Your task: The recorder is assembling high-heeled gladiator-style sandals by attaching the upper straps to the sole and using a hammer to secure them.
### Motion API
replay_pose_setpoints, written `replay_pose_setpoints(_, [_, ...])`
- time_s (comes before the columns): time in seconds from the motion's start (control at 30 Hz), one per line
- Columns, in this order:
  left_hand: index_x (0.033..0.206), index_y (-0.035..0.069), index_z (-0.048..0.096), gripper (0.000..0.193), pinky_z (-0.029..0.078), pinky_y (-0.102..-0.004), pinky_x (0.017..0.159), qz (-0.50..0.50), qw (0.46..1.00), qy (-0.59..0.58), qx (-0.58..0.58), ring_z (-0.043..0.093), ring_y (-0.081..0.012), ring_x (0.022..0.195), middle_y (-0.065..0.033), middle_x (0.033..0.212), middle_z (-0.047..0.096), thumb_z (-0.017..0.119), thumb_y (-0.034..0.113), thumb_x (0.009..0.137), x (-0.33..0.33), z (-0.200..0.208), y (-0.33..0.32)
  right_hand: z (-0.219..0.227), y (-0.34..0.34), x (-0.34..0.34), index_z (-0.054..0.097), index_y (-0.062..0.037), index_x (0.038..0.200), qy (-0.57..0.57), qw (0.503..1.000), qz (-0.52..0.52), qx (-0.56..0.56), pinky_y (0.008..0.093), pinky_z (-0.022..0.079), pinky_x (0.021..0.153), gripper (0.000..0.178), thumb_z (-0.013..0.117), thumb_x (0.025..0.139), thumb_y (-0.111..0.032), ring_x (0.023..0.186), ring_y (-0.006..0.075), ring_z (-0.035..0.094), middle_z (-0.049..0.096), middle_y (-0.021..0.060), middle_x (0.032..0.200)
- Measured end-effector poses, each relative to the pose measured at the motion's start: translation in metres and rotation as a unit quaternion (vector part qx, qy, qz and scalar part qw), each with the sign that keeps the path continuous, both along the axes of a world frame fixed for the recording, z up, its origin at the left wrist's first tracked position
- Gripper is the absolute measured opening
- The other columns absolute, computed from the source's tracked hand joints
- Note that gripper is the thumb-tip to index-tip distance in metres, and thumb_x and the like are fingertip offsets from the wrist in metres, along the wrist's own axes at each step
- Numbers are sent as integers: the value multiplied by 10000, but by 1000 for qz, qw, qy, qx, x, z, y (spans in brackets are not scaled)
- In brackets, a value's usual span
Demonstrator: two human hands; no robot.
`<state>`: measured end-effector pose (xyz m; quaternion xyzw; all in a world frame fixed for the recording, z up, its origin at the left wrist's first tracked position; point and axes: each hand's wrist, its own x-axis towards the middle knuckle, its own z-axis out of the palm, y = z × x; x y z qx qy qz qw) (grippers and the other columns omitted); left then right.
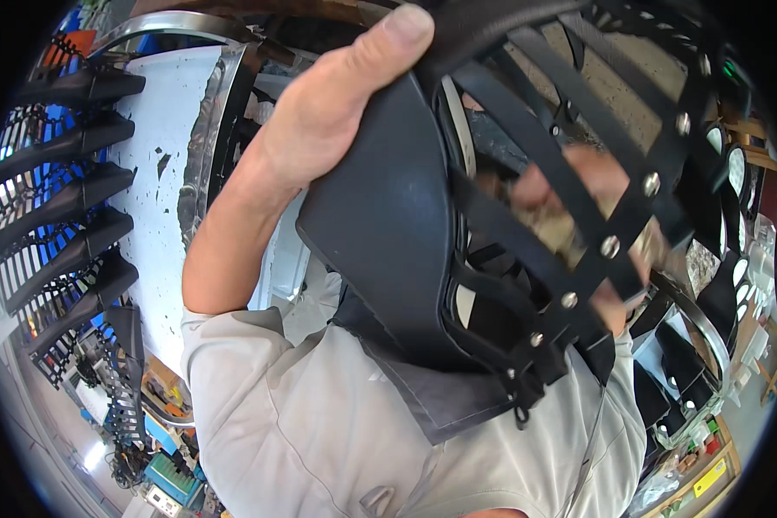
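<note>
Close in front of me is a black leather strappy boot upper [380, 216], with a smooth panel on its left side. A lattice of straps joined by silver studs [651, 185] makes up its right side. My left hand [324, 121] is closed on the upper's top left edge, thumb stretched along the rim. Behind the straps my right hand [609, 173] shows only in pieces through the gaps, blurred. Whether its fingers grip anything cannot be made out. A dark grey flap [445, 401] hangs below the upper, against my shirt.
Several black pointed shoes with strappy shafts [69, 186] stand in a row at the left. Beside them is a white board [160, 173] spotted with dark scraps, edged by a curved metal rail [168, 24]. More black pieces [686, 363] lie at the right near another metal rail [704, 324].
</note>
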<state>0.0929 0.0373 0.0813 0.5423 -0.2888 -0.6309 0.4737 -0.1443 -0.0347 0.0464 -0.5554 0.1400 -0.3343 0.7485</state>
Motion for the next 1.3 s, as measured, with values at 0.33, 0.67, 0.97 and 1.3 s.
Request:
replay_pose_setpoints(0.33, [1138, -29, 572, 585, 481, -266, 817, -61, 988, -127, -58, 591, -136, 916, -62, 978, 638, 716, 430, 804, -12, -12, 18, -11, 39, -17, 596, 26, 740, -83, 992, 33, -93, 356, 546, 555, 446, 732, 831, -389, 634, 273, 658, 654, 224, 760])
replay_pose_setpoints(0.67, [1136, -32, 590, 530, 477, -270, 830, -69, 987, -121, -86, 600, -141, 923, -86, 1006, 652, 691, 397, 843, -19, -5, 2, -10, 24, 11, 628, 75, 856, -53, 992, -109, 32, 334, 541, 605, 434, 659, 820, -356, 746, 246, 669, 655, 189, 821])
replay_pose_setpoints(0.97, [1471, -67, 200, 951, 136, -355, 1177, -119, 822, 459, -315, 175, -249, 1445, -175, 1551, 201, 428, 658, 900, -5, -75, 35, -48, 10, -57, 648, 79, 893, -107, 980, 135, 98, 379, 541, 752, 436, 650, 759, -335, 818, 295, 675, 678, 208, 911])
replay_pose_setpoints(1.3, [1162, -68, 566, 578, 480, -318, 874, 175, 974, 141, -14, 614, -229, 978, -180, 1087, 631, 496, 427, 873, -66, -7, 69, 13, 16, -4, 660, -22, 857, -33, 980, 196, 12, 373, 518, 795, 131, 651, 808, -143, 909, 286, 649, 670, 116, 943])
